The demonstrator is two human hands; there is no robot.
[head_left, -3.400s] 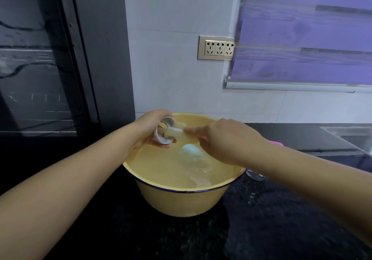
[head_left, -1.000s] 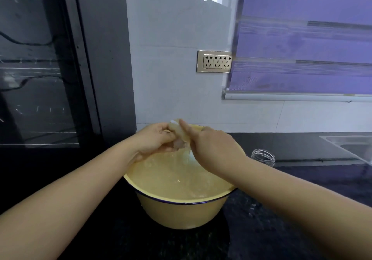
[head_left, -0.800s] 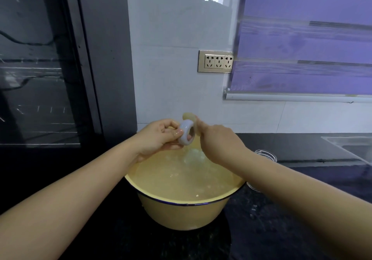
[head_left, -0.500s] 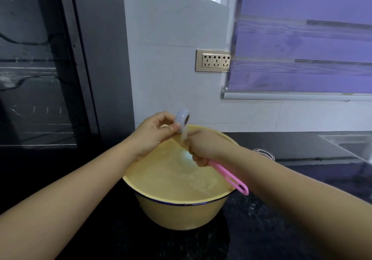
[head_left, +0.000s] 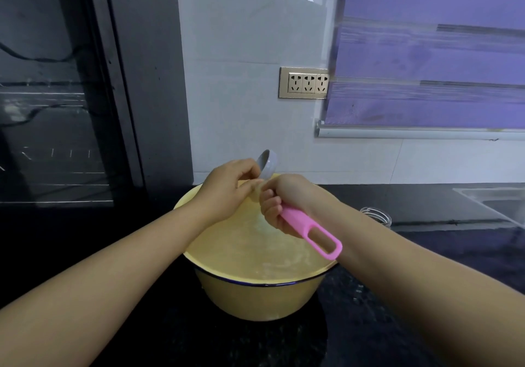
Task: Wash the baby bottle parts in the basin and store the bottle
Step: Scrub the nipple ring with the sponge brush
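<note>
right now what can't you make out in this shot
Head view only:
- Brush head: hidden by the right hand; only the pink brush handle shows.
- White bottle ring: lower half covered by the left hand.
- Glass bottle: only its mouth shows beyond the right forearm.
- Basin: cloudy water hides any submerged parts.
- Sink: cut off by the right edge.

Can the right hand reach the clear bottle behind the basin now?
Probably not yet: the right hand is shut on the pink brush. The clear bottle stands close beside that forearm, with nothing between them.
</note>
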